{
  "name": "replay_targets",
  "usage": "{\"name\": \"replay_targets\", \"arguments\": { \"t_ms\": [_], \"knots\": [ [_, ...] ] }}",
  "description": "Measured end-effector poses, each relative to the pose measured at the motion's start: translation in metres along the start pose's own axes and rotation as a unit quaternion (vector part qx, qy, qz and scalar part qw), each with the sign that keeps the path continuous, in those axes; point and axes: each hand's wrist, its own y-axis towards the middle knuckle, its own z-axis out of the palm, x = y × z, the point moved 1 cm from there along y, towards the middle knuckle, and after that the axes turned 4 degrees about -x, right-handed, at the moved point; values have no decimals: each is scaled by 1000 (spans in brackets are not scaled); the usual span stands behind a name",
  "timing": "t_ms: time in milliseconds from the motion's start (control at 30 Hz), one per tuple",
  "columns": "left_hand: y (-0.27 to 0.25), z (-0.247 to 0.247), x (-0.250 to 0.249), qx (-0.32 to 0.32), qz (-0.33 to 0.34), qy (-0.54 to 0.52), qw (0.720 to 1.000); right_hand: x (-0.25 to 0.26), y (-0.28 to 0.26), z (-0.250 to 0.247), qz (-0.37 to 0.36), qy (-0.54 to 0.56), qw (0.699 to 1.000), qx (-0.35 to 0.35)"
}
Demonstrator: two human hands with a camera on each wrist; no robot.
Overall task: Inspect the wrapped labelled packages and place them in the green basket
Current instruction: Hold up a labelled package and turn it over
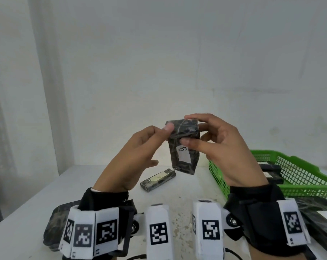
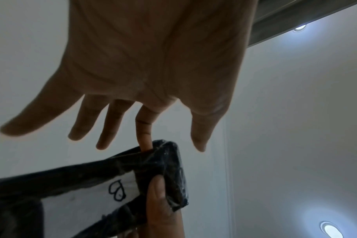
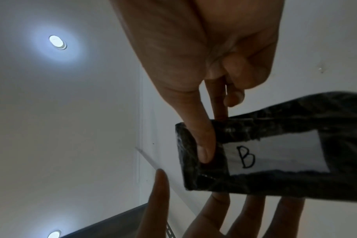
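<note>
A dark wrapped package with a white label marked "B" is held upright above the table, in front of me. My right hand pinches its top end, the thumb on the label side and fingers behind. My left hand is beside the package's upper left with fingers straight. In the left wrist view only its index fingertip touches the package. The green basket stands on the table to the right and holds dark packages.
Another labelled package lies on the white table below the held one. A dark package lies near my left wrist, and another one at the front right beside the basket. A white wall rises behind the table.
</note>
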Motion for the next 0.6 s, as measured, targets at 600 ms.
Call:
{"name": "replay_targets", "arguments": {
  "t_ms": [600],
  "knots": [
    [-3, 1, -4, -52, 81, -52, 994, -8, 2, 8, 25, 58, 997, 35]
  ]
}}
